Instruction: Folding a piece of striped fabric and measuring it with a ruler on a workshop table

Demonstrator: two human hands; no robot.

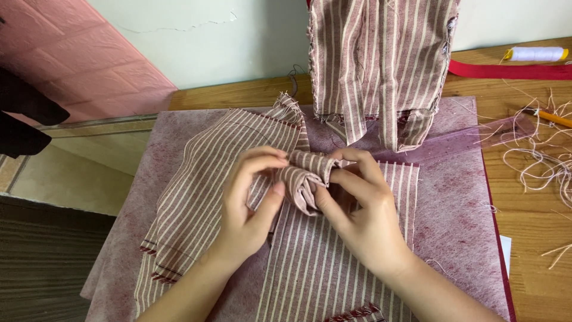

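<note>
Your left hand and your right hand are both closed on a small rolled-up bit of striped cloth. Your fingers and thumbs pinch it from both sides, so the roll stays tight and does not open up. You hold it just above the middle of the surface, right in front of you, where you can see it well.

The roll is part of a bigger striped piece that spreads out to the left and lies flat. Another flat striped piece lies under your hands. Both rest on a soft pinkish mat, which keeps them off the wood.

Behind your hands, a sewn striped bag shape hangs down and touches the mat. It is close, so there is little room to push the cloth away from you. On the right are loose threads, a white spool of thread, a red strip and an orange pencil. They are well apart from your hands.
</note>
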